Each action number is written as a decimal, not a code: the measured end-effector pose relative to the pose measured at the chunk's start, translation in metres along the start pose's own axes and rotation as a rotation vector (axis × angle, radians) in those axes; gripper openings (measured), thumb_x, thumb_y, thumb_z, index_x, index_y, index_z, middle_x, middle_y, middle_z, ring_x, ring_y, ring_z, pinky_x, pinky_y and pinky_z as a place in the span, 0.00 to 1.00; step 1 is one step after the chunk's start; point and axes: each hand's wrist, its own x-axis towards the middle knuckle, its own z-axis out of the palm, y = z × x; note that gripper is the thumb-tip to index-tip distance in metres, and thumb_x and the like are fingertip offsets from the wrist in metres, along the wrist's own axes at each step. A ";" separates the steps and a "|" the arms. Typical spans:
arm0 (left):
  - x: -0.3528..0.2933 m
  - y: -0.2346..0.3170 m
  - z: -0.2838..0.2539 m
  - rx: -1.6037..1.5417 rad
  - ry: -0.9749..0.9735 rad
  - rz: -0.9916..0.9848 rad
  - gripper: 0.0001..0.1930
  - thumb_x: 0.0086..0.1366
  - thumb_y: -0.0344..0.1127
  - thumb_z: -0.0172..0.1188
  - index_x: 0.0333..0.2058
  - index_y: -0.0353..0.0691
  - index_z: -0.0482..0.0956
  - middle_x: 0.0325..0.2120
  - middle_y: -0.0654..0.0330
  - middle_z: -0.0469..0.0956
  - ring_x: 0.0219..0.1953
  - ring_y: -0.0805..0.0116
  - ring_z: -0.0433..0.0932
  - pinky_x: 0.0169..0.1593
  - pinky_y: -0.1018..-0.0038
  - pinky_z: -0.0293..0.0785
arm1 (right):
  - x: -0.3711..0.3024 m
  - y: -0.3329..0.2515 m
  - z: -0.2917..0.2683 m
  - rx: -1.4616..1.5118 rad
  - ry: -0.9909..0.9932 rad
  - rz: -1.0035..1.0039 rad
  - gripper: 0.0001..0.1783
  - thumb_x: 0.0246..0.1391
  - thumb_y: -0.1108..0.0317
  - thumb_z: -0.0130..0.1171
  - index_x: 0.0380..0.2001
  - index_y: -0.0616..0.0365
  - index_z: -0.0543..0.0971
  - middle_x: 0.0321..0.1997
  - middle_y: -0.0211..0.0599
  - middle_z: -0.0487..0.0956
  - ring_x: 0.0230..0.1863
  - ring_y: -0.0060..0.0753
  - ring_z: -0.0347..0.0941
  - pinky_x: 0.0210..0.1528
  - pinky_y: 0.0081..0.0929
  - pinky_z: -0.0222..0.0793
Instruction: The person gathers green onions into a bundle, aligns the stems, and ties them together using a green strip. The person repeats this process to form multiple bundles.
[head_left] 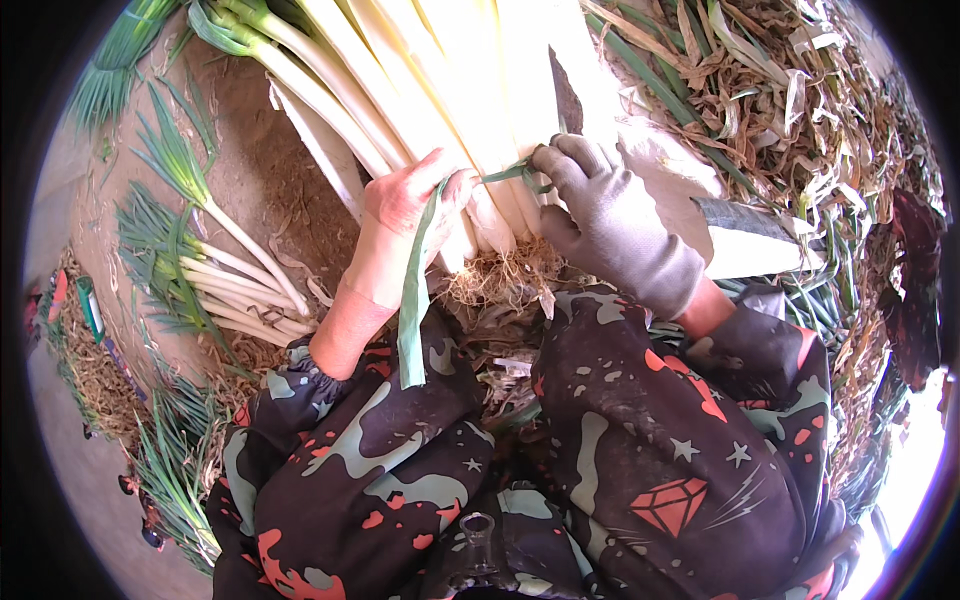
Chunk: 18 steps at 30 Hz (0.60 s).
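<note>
A large bundle of thick white scallions (420, 80) lies in front of me, its tangled roots (505, 275) toward my knees. Across the stalks near the root end runs a flat green strip (412, 330). My left hand (410, 205), bare, is closed on this strip at the bundle's left side, and a long free end hangs down from it. On the right side, my right hand (610, 205) wears a grey glove. Its fingers are curled on the strip against the stalks, where a small loop shows. The fingertips are partly hidden.
To the left lies a smaller tied bunch of scallions (235, 295) with a loose scallion (245, 235) by it. Dry peeled leaves (800, 110) pile up at the right. Green leaves (175, 470) lie at the lower left. My knees flank the root end.
</note>
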 end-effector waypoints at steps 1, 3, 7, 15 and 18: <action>0.000 0.000 0.000 -0.007 0.003 -0.017 0.04 0.67 0.28 0.60 0.34 0.34 0.76 0.21 0.66 0.69 0.26 0.81 0.67 0.31 0.82 0.65 | -0.002 -0.001 -0.003 0.062 -0.051 0.026 0.21 0.50 0.68 0.64 0.49 0.61 0.76 0.49 0.50 0.75 0.48 0.55 0.75 0.51 0.42 0.72; -0.001 0.001 0.000 -0.015 0.003 -0.045 0.04 0.67 0.28 0.60 0.34 0.34 0.76 0.21 0.66 0.68 0.25 0.81 0.65 0.30 0.82 0.64 | -0.005 0.001 -0.008 0.152 -0.078 -0.014 0.20 0.54 0.67 0.61 0.49 0.65 0.76 0.51 0.53 0.74 0.49 0.56 0.74 0.52 0.41 0.72; 0.000 0.001 -0.001 -0.008 -0.006 -0.022 0.04 0.66 0.28 0.60 0.35 0.34 0.76 0.21 0.66 0.66 0.25 0.81 0.63 0.30 0.83 0.63 | -0.002 0.012 0.003 0.165 0.052 -0.068 0.13 0.55 0.72 0.59 0.43 0.64 0.79 0.46 0.49 0.77 0.44 0.51 0.77 0.46 0.36 0.75; 0.000 0.000 -0.001 0.006 -0.002 -0.008 0.03 0.66 0.27 0.60 0.36 0.35 0.77 0.21 0.65 0.67 0.26 0.81 0.64 0.31 0.82 0.64 | -0.002 0.025 0.017 0.209 0.103 -0.002 0.11 0.52 0.76 0.59 0.41 0.59 0.81 0.44 0.44 0.79 0.45 0.48 0.77 0.45 0.38 0.76; 0.000 -0.001 0.000 0.027 0.007 -0.021 0.03 0.66 0.27 0.60 0.36 0.35 0.77 0.21 0.65 0.69 0.26 0.82 0.65 0.31 0.82 0.65 | -0.001 0.024 0.015 0.284 0.094 0.022 0.12 0.51 0.76 0.59 0.41 0.60 0.80 0.41 0.44 0.79 0.42 0.49 0.77 0.43 0.38 0.76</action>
